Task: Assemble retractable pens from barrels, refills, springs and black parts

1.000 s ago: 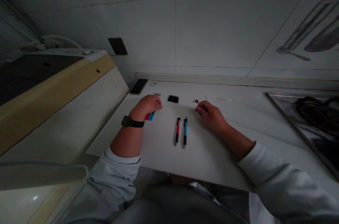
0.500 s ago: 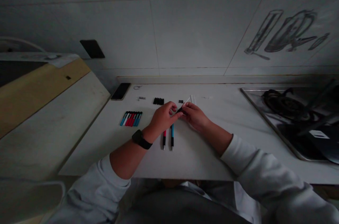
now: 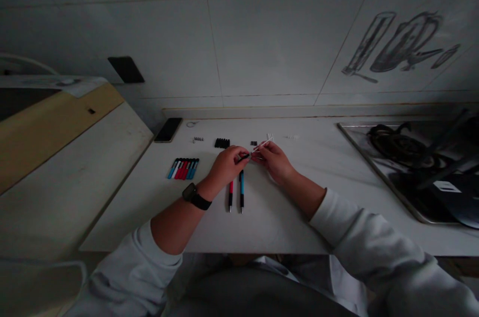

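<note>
My left hand (image 3: 225,166) pinches a thin dark pen part (image 3: 244,157) over the white counter (image 3: 262,217). Facing it, my right hand (image 3: 272,158) pinches a slim white refill tube (image 3: 261,145) whose tip meets the dark part. Just below the hands lie two assembled pens, one red and one blue (image 3: 236,191), side by side. A row of several red and blue pen barrels (image 3: 183,168) lies to the left. Further back sit a cluster of black caps (image 3: 222,143), small springs (image 3: 198,139), a small black piece (image 3: 254,143) and white tubes (image 3: 270,136).
A dark phone (image 3: 168,130) lies at the counter's back left corner. A gas hob (image 3: 415,167) takes up the right side. A tiled wall rises behind. To the left stands a sloping appliance with a wooden edge (image 3: 56,127).
My left hand left the row of barrels and came to the middle, meeting my right hand. The two hands now hold the dark part and white tube together. The view shifted left.
</note>
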### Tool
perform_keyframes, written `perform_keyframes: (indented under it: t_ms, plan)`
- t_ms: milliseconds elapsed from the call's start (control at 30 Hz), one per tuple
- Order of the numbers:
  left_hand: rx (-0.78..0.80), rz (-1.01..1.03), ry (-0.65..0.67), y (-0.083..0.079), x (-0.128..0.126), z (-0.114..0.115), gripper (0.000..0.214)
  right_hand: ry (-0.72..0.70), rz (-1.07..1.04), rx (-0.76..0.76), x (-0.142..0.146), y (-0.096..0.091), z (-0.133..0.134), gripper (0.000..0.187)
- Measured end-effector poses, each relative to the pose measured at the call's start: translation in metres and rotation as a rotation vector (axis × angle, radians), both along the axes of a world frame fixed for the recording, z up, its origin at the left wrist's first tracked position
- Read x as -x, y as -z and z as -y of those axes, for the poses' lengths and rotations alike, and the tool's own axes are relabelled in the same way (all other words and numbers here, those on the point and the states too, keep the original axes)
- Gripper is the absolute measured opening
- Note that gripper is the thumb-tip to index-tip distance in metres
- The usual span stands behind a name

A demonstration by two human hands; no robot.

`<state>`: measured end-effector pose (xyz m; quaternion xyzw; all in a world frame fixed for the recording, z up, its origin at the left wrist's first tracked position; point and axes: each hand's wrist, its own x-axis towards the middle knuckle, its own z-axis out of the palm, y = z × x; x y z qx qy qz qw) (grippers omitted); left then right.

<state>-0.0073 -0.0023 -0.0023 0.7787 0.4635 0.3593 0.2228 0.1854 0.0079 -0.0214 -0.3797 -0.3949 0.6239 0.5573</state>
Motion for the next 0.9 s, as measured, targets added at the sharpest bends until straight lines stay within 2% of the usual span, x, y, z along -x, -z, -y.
perform_keyframes:
  t_ms: [267,400,533,633,767,900]
  plan:
    - [0.063,0.091,0.013,0.002,0.001,-0.001,0.008,-0.060,0.014,-0.070,0.005,-0.005,0.006,0.044]
    - [0.053,0.130,-0.016,0.001,0.003,-0.001,0.006,0.036,0.163,-0.179,-0.015,-0.016,-0.009,0.037]
    - [0.055,0.145,-0.023,0.002,0.006,-0.002,0.008,0.298,0.543,-0.273,-0.061,-0.018,-0.039,0.029]
    - [0.068,0.146,-0.016,0.004,0.006,-0.003,0.010,0.347,0.930,-0.268,-0.087,-0.010,-0.053,0.025]
    - [0.085,0.141,-0.008,0.004,0.005,-0.003,0.012,0.322,1.313,-0.234,-0.088,-0.001,-0.059,0.024]
    - [0.084,0.125,0.000,0.004,0.005,-0.002,0.012,0.289,1.494,-0.180,-0.079,0.002,-0.062,0.024]
